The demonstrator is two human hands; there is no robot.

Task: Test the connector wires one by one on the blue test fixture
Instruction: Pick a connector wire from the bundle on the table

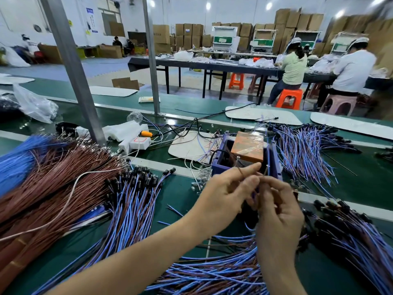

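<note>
Green workbench (pixel 178 194) in a busy factory hall, strewn with wiring. At its middle stands the blue test fixture (pixel 217 165), an open box holding an orange block (pixel 247 145). Just near of it, the left hand (pixel 225 194) and right hand (pixel 276 213) meet, fingertips pinching one thin connector wire (pixel 240 170); its plug is too blurred to make out. The step looks like presenting this wire to the fixture, and seating it would need a steady, aimed push. Heaped wires (pixel 136 199) lie left, right and near.
</note>
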